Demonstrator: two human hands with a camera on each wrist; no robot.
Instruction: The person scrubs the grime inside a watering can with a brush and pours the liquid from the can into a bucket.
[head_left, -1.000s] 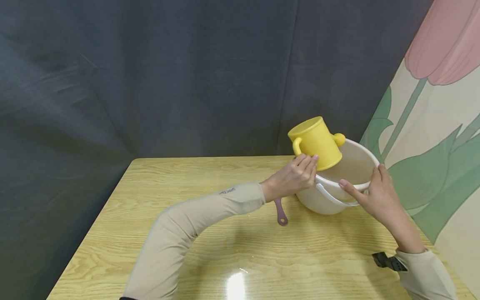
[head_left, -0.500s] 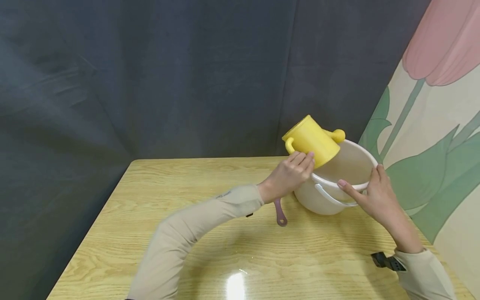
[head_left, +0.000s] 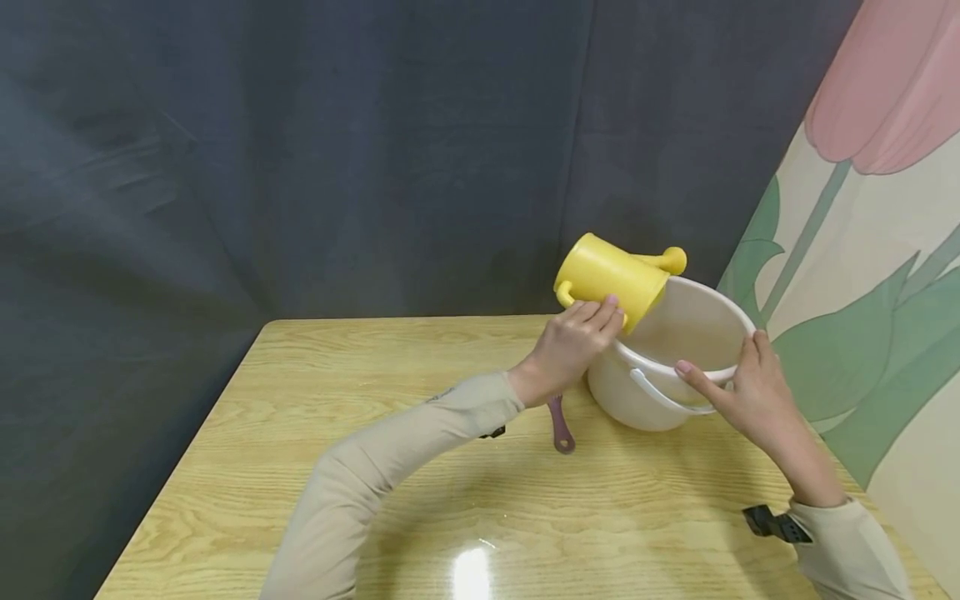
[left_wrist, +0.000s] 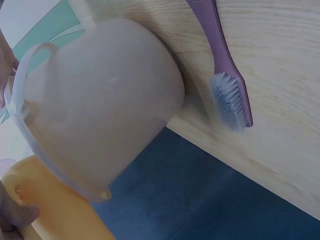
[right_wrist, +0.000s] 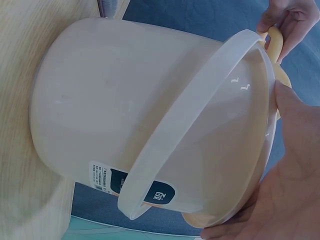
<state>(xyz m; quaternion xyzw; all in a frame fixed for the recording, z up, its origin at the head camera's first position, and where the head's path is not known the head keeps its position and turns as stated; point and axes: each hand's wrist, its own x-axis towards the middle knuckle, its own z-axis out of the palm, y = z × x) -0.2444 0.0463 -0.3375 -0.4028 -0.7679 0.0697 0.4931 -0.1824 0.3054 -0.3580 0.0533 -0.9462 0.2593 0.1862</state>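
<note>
A yellow watering can [head_left: 603, 271] lies tipped on its side in the air at the left rim of a white bucket [head_left: 637, 404]. My left hand [head_left: 566, 346] grips the can's looped handle. The can's spout points right, above the bucket's far rim. My right hand [head_left: 761, 400] holds the bucket by its rim, thumb at the near side and fingers round the right. In the right wrist view the bucket's white carrying handle [right_wrist: 172, 127] hangs across its outside, over a dark label [right_wrist: 161, 193]. The bucket's bottom inside is hidden in the head view.
Left of the bucket a purple brush [left_wrist: 215, 45] with pale bristles lies on the wooden table [head_left: 315, 392]; my left hand partly covers it in the head view. A dark curtain [head_left: 375, 167] hangs behind the table. A flower-painted wall [head_left: 862, 350] stands close on the right.
My left hand has rotated the watering can from nearly upside down to lying on its side, shifting it slightly left. The right hand and bucket stay almost in place.
</note>
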